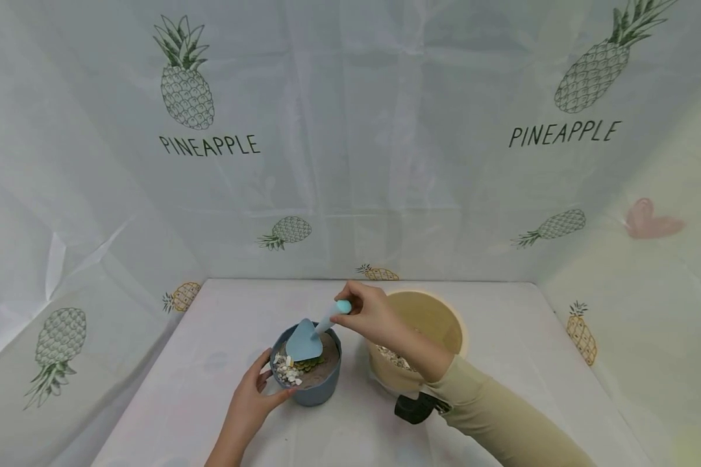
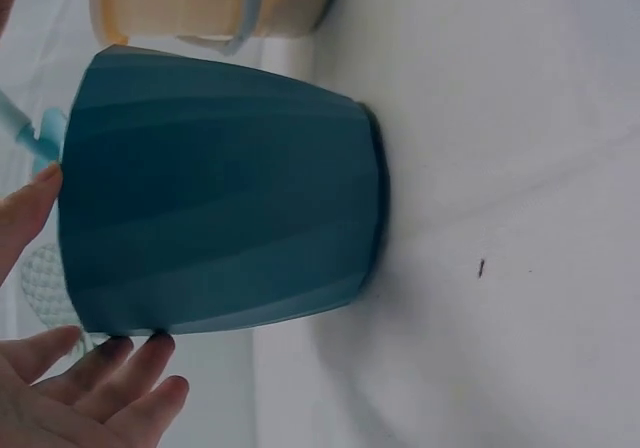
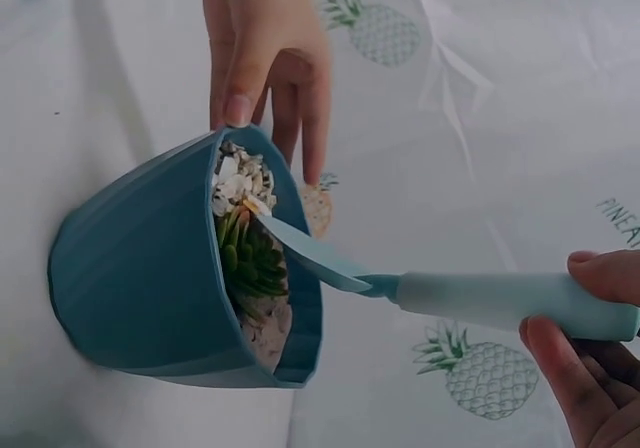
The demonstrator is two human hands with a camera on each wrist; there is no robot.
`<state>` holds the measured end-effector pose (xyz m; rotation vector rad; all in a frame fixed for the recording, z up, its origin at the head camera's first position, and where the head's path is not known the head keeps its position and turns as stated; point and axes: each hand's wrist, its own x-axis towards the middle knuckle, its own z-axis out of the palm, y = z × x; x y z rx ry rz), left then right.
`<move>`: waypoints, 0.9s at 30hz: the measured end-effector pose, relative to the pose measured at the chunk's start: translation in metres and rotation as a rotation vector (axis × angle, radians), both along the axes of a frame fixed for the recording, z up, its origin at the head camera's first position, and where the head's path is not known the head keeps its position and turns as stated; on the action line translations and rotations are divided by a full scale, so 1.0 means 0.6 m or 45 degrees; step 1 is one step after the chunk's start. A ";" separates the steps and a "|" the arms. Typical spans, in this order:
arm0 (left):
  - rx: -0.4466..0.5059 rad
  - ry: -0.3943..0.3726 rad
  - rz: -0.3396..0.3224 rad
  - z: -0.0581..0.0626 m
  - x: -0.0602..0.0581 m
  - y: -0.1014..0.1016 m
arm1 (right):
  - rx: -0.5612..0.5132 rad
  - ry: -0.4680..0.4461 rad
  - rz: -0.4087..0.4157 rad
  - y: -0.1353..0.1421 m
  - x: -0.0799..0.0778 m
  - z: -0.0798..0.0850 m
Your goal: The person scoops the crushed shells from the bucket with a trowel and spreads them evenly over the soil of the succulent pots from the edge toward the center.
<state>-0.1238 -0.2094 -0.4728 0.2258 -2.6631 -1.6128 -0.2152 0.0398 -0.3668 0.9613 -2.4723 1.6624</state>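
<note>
Light-blue plastic trowel (image 3: 480, 296): was pinched at the handle between thumb and fingers of the right hand (image 1: 374, 314), slanted blade-down into a blue faceted plastic pot (image 3: 140, 268), tip at a patch of small white stone chips (image 1: 285, 372). In the head view, covered part of a low green rosette succulent (image 3: 248, 256) with the blade.

Around the right forearm, wore a long beige sleeve (image 1: 491, 402), with a black object (image 1: 415, 408) at the wrist.

Back at the pot: stood upright on the white bench (image 1: 502, 363), a little left of the middle, and was gripped near the rim by the left hand (image 1: 250, 395), thumb on one side, fingers on the other. Contained the chips along the left-hand side, the succulent beside them, and bare greyish-brown soil (image 1: 330, 353) elsewhere.

Near the pot but apart from it, to the right and partly beneath the right forearm: a round beige bucket (image 1: 429, 314). Held more pale chips (image 1: 394, 357) low inside; showed a curved grey-blue handle (image 2: 252, 8) in the left-wrist view.

Farthest off, a creased pale-grey sheet (image 1: 350, 162): hung behind and along both sides, printed with green and yellow pineapples, dark PINEAPPLE lettering and a pink heart (image 1: 651, 220).
</note>
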 end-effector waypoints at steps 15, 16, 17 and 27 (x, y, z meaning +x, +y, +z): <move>-0.059 0.169 -0.056 0.071 0.000 0.058 | -0.176 -0.081 -0.215 0.088 0.019 0.012; -0.058 0.175 -0.073 0.074 -0.001 0.067 | -0.190 -0.075 -0.221 0.097 0.021 0.013; -0.060 0.187 -0.094 0.076 -0.002 0.077 | -0.211 -0.067 -0.224 0.106 0.023 0.013; -0.018 0.198 -0.294 0.074 -0.017 0.154 | -0.324 0.142 -0.352 0.203 0.054 0.010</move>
